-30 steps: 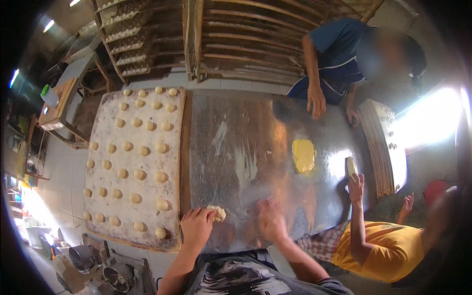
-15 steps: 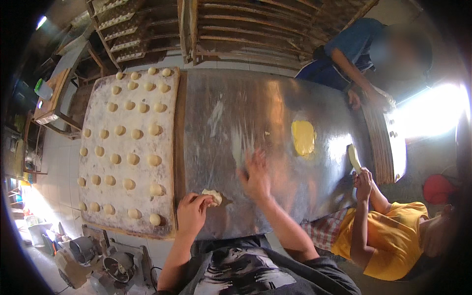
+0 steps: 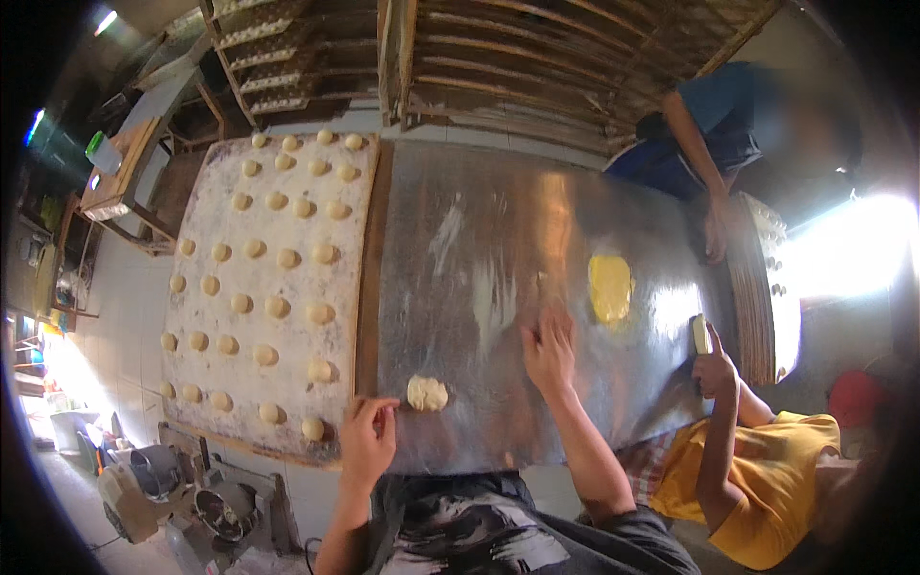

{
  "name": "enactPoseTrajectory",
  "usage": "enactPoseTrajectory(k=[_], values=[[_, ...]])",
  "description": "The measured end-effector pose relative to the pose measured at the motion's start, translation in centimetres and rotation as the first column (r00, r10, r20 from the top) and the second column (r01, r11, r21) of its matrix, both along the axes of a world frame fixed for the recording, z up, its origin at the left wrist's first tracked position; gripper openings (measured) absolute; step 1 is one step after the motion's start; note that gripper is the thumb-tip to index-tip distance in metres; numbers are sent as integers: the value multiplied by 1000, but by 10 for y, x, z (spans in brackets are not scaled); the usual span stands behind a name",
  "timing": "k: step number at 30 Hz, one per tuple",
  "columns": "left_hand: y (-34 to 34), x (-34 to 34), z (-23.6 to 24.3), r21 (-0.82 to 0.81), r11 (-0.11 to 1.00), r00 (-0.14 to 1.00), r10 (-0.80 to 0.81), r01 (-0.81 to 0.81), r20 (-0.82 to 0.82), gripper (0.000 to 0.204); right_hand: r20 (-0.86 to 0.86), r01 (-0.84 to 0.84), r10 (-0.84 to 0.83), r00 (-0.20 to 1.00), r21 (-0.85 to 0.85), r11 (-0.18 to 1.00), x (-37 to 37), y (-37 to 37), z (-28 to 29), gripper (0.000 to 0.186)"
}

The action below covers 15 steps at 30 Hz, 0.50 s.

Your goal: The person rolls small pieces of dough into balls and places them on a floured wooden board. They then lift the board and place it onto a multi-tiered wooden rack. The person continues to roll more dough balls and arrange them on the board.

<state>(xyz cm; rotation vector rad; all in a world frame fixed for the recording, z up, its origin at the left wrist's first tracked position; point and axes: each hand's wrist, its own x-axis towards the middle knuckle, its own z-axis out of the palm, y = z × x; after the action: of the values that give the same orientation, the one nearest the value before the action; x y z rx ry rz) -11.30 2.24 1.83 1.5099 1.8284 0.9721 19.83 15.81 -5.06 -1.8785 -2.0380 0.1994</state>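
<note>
The left hand (image 3: pixel 369 431) has come off the dough lump (image 3: pixel 427 393), which lies just right of the floured board (image 3: pixel 297 340), toward its near end. Light fingertips should keep the soft lump from sticking. The left hand curls loosely, released, at the board's near right corner; the right hand (image 3: pixel 551 355), apparently empty, extends palm-down, well right of the board.

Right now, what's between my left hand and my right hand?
In the head view, a pale lump of dough lies there on the metal table, closer to your left hand than your right hand.
</note>
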Motion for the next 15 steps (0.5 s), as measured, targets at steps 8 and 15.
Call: enactPoseTrajectory(k=[8, 15], values=[[1, -5, 45, -24, 999, 992, -20, 24, 123, 14, -283, 201, -172, 944, 76, 977, 9, -33, 39, 53], [29, 5, 39, -367, 898, 932, -321, 242, -169, 35, -46, 136, -151, 988, -230, 964, -43, -7, 45, 33]])
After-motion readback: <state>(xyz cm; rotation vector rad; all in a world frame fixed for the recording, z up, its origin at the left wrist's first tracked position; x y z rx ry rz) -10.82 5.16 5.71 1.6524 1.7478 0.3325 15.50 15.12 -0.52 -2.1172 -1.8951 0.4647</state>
